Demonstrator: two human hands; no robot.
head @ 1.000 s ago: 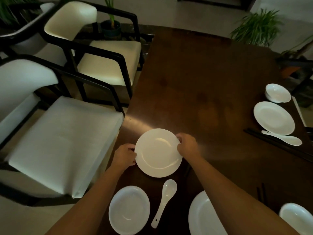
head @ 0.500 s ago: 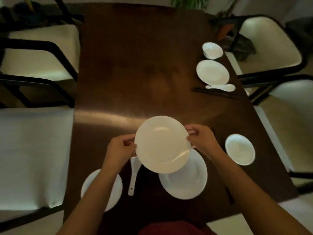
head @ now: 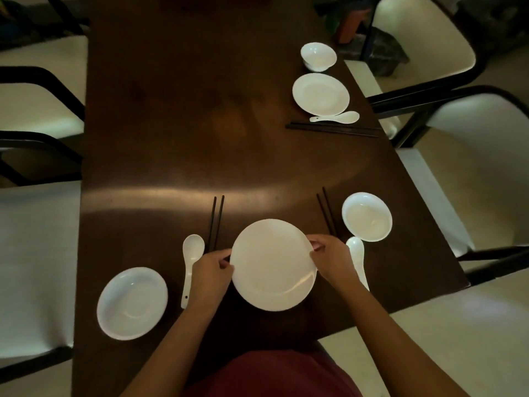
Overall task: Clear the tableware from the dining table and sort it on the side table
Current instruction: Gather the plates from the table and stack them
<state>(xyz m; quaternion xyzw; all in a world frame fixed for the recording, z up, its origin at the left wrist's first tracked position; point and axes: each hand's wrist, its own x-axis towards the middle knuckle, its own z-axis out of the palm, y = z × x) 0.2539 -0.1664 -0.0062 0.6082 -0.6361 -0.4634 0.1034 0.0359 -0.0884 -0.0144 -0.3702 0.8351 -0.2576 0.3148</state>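
now the plate (head: pixel 273 265) held at both rims sits directly over the second plate seen half a second ago, hiding it; left hand (head: pixel 210 272) and right hand (head: pixel 333 260) fingers pinch its edges; judged stacked on the dining table (head: pixel 177 133); carry to side table pending.

Near edge, centre: plate (head: pixel 273 265) on dining table (head: pixel 177 116), held between left hand (head: pixel 210 272) and right hand (head: pixel 333 257).
Left of plate: spoon (head: pixel 190 266), then shallow dish (head: pixel 132 303).
Right of plate: second spoon (head: pixel 357 260), bowl (head: pixel 367 216) behind it.
Far right: small bowl (head: pixel 318 56) behind second plate (head: pixel 320 94).
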